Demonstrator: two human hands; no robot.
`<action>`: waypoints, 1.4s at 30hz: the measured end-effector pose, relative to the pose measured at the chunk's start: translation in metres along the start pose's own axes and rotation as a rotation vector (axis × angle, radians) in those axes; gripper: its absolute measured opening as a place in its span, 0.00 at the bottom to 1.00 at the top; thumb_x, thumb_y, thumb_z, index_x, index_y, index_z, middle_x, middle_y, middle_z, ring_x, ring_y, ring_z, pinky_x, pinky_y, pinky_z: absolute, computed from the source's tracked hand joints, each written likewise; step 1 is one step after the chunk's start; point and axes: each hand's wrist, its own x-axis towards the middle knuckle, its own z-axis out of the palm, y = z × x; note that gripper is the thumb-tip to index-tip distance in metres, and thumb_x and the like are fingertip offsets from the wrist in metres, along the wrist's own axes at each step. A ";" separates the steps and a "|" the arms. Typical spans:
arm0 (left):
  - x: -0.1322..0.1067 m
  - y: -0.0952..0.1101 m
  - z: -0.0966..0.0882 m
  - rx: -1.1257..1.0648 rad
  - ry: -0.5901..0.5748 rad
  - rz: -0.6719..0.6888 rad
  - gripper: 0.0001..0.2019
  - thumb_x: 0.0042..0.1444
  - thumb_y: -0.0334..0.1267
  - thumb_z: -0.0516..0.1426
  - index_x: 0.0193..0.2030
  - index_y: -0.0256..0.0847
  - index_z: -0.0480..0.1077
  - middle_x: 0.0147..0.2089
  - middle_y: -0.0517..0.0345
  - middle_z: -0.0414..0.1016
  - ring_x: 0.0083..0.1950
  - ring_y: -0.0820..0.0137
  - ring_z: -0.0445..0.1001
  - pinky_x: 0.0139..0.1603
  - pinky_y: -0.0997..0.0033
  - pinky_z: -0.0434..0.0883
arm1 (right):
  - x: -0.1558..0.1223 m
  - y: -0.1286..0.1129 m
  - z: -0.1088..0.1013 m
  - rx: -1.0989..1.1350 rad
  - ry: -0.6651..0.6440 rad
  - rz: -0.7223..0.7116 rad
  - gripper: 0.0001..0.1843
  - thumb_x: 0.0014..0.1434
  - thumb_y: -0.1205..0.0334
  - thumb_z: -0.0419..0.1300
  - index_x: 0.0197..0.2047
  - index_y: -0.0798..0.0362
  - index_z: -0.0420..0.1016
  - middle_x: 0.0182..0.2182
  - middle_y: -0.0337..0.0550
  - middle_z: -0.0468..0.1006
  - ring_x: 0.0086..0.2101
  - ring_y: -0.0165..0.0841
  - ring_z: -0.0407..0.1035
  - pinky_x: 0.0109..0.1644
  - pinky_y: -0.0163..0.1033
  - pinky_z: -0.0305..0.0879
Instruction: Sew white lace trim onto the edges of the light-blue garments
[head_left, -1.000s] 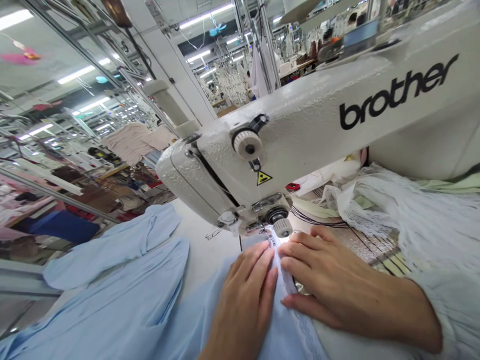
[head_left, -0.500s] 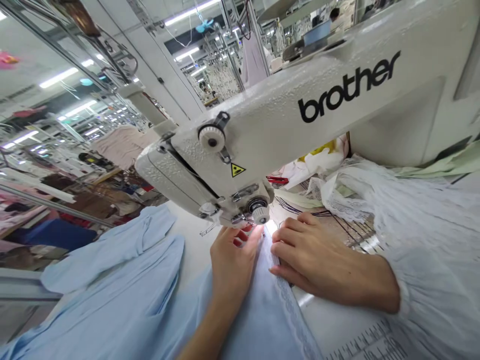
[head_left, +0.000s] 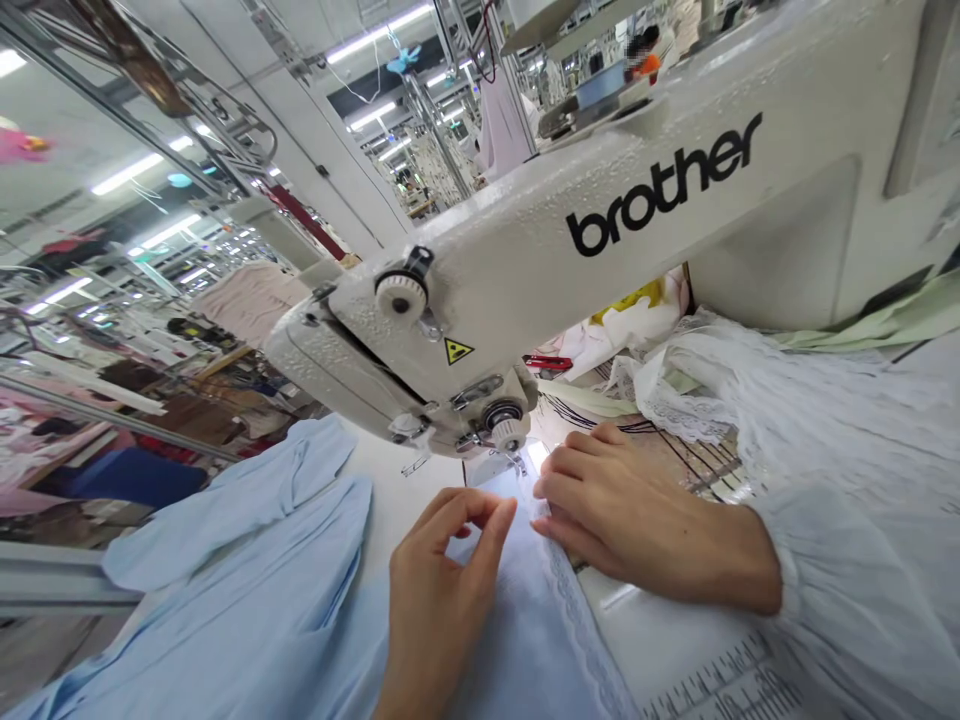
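Here, blue cloth [head_left: 517, 620] under the machine [head_left: 510, 265]

The machine bears "brother" [head_left: 664, 185] in black and a yellow warning triangle [head_left: 458, 350]. From the presser foot [head_left: 519, 464], the cloth's long axis runs along the bench [head_left: 626, 625] to the near side, slightly rightward. The left hand [head_left: 439, 570] joins thumb and forefinger tips over it; if they pinch something, I cannot tell. The right hand [head_left: 611, 495], fingers bent, touches the lace edge [head_left: 574, 605]; I cannot tell its grip. Right of this edge, bench and ruler marks [head_left: 739, 675] show.
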 end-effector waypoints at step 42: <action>0.008 0.004 -0.002 -0.152 -0.057 -0.012 0.13 0.55 0.42 0.55 0.39 0.38 0.77 0.29 0.56 0.78 0.30 0.69 0.74 0.32 0.72 0.69 | 0.020 -0.012 0.003 0.448 0.049 0.243 0.09 0.54 0.60 0.58 0.29 0.55 0.76 0.26 0.37 0.76 0.27 0.26 0.65 0.30 0.32 0.56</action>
